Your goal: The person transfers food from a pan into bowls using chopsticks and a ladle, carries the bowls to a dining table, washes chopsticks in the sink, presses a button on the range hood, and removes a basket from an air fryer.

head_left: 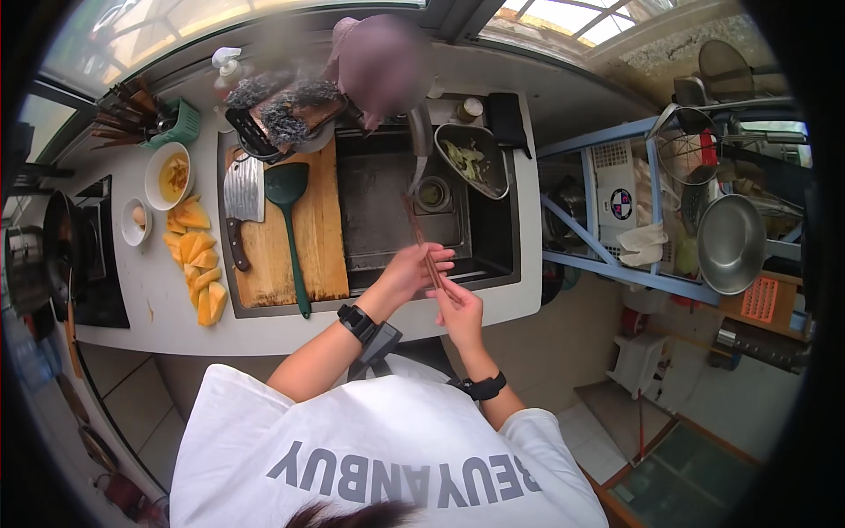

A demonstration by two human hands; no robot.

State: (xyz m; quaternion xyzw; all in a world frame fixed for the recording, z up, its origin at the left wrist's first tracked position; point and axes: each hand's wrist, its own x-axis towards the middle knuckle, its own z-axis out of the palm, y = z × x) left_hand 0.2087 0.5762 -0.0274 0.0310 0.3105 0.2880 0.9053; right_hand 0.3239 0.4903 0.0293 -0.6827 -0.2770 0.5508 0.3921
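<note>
A pair of brown wooden chopsticks points away from me over the front of the sink, their far ends near the faucet's spout. My left hand is closed around their middle, some fingers curling past them. Lower down, my right hand pinches the near end between thumb and fingers. The faucet reaches over the basin; whether water is running I cannot tell. Below its spout, the round drain strainer sits in the basin.
Left of the sink, a cutting board bears a cleaver and green spatula. Yellow chunks, a bowl of egg and a small bowl stand farther left. A strainer basket with green scraps is at the sink's right.
</note>
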